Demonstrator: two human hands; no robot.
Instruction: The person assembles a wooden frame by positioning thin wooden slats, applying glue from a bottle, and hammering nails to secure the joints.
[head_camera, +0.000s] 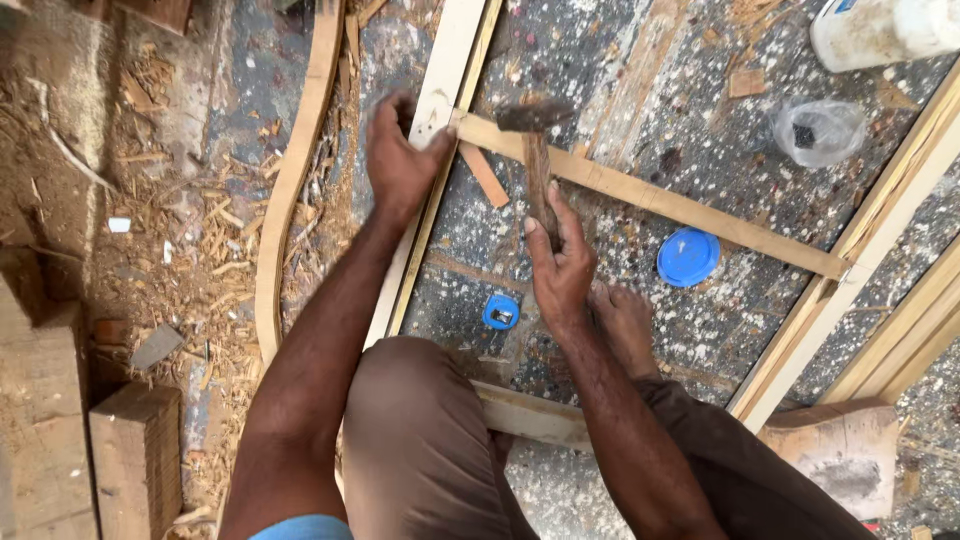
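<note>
At the far left, wood blocks (135, 455) are lying on the dirt beside a litter of wood shavings (200, 250), and a curved wooden strip (290, 180) is running down the speckled floor (620, 40). Next comes the pale upright frame rail (440, 90), where the left hand (400, 160) is pressing down, fingers spread and curled over the joint, holding nothing else. From that joint a thin wooden crosspiece (650, 200) is slanting rightward to the far frame rail (850, 290), and a small offcut (485, 175) is lying just beneath it. The right hand (560, 270) is closing firmly around the lower handle of a hammer (535, 150), whose dark metal head is hanging, slightly blurred, just above the joint near the left hand's fingertips. The hammer is looking head-heavy and rigid, so I judge the grip low on the worn wooden handle is giving swing, though the smooth shaft may be slipping in a loose fist. The crosspiece is appearing light, stiff and apt to split near its end; pinning it right beside the joint seems the sound hold. Near the person's bare foot (625, 320), a small blue tape measure (501, 313) and a blue lid (688, 257) are resting on the floor. Farther right, a clear plastic bag (818, 130) and a white plastic jug (880, 30) are sitting near the top edge.
</note>
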